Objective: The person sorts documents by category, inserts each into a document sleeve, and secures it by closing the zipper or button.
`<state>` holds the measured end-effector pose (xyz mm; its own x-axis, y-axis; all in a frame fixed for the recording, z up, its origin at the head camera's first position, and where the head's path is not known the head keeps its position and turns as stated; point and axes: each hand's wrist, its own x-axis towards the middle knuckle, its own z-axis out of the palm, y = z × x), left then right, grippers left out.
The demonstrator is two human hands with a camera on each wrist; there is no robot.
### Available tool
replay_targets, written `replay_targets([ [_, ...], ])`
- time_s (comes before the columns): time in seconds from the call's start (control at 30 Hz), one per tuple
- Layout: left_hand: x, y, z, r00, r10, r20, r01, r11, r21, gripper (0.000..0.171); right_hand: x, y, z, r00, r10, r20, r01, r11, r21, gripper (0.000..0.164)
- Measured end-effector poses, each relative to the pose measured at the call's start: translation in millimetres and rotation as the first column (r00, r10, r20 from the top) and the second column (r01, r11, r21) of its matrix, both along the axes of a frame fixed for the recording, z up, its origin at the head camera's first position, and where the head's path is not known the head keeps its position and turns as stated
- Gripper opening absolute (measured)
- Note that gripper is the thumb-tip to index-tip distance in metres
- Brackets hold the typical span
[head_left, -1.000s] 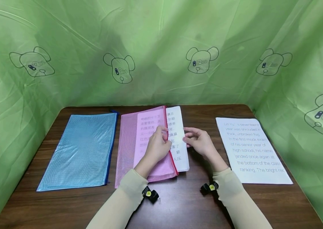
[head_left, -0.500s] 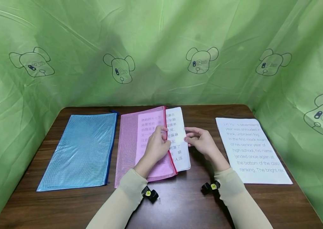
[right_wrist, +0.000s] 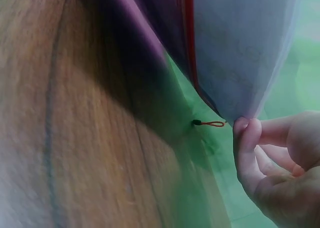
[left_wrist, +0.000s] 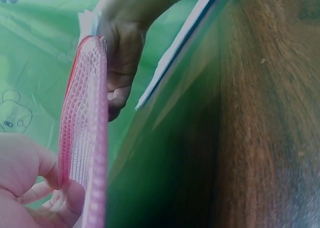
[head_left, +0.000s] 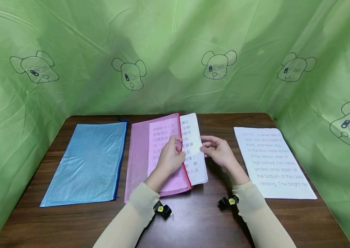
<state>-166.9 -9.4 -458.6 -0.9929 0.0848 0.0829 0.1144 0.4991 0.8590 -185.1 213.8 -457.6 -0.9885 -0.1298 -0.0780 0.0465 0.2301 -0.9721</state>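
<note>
A pink mesh zip pouch [head_left: 139, 151] with a red zipper edge lies at the middle of the table, its right side raised. Printed white sheets [head_left: 192, 151] stick out of its open right side, and their left part shows through the pink mesh. My left hand [head_left: 171, 158] pinches the pouch's red edge between thumb and fingers, as the left wrist view also shows. With thumb and forefinger, my right hand [head_left: 219, 153] pinches the right edge of the sheets. In the right wrist view a zipper pull [right_wrist: 210, 123] with a red loop hangs near the pouch's corner.
A blue mesh zip pouch [head_left: 85, 163] lies flat at the left. At the right is a white stack of paper [head_left: 275, 163] with English text. Green cloth [head_left: 168, 86] with bear outlines surrounds the brown wooden table [head_left: 190, 220] at the back and sides.
The sheets have shifted slightly to the right out of the pouch, with my right hand moving along. The far ends of pouch and sheets have risen a little. My left hand has kept its place.
</note>
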Motion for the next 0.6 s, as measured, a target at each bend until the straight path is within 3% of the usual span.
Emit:
replay_targets([
  [0.37,-1.2,-1.6,-0.8,1.000,-0.003,0.007,0.003,1.000,-0.004,0.053,-3.1,6.7,-1.2,1.000,0.004,0.021,-0.005,1.000,0.029,0.047],
  [0.6,-1.9,-1.4,0.6,1.000,0.025,-0.007,-0.025,1.000,-0.017,0.051,-5.7,28.2,7.6,0.999,0.000,0.050,0.002,1.000,-0.031,0.050],
])
